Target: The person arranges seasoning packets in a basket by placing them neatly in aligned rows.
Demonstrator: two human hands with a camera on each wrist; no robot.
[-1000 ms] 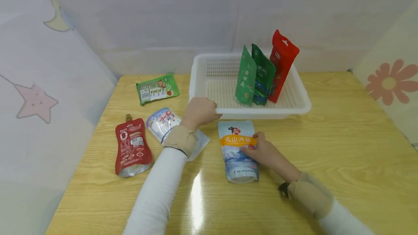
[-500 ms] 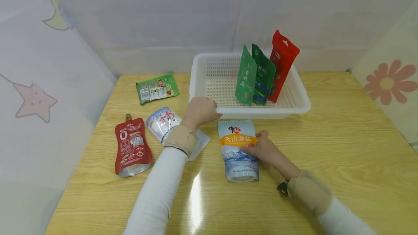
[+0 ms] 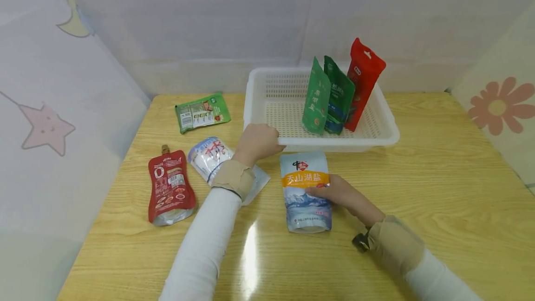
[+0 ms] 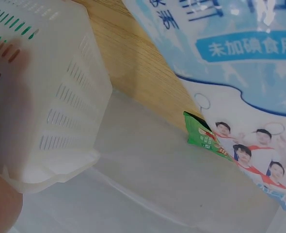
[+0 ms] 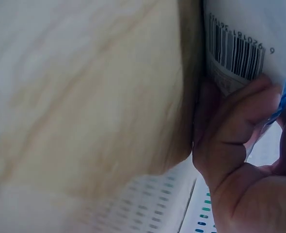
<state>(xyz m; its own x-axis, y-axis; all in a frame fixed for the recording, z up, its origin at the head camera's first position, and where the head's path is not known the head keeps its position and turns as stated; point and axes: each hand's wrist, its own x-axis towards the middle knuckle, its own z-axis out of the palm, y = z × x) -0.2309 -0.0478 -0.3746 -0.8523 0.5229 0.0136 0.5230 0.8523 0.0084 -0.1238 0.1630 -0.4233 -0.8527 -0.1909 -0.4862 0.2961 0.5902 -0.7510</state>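
Note:
My left hand (image 3: 259, 144) grips the front rim of a white plastic basket (image 3: 355, 142) near its left corner. In the left wrist view the basket's slotted side (image 4: 72, 107) fills the left. Just in front of the basket, my right hand (image 3: 347, 197) pinches a blue-and-white bag of salt (image 3: 307, 215) by its right edge, thumb on the printed front. Its fingers (image 5: 230, 131) curl behind the bag, against the barcode side (image 5: 240, 29), in the right wrist view. The bag's printed front faces up, its top end towards the basket.
Inside the basket stand a light green pouch (image 3: 316, 101), a dark green pouch (image 3: 340, 94) and a tall red packet (image 3: 363, 82). Left on the table lie a green packet (image 3: 203, 113), a red spouted pouch (image 3: 171, 187) and another white-blue bag (image 3: 206, 154), partly under my left forearm.
My right hand's fingers have slipped from the salt bag's edge to behind it. The bag's right side and top tilt up slightly. My left hand stays on the basket rim.

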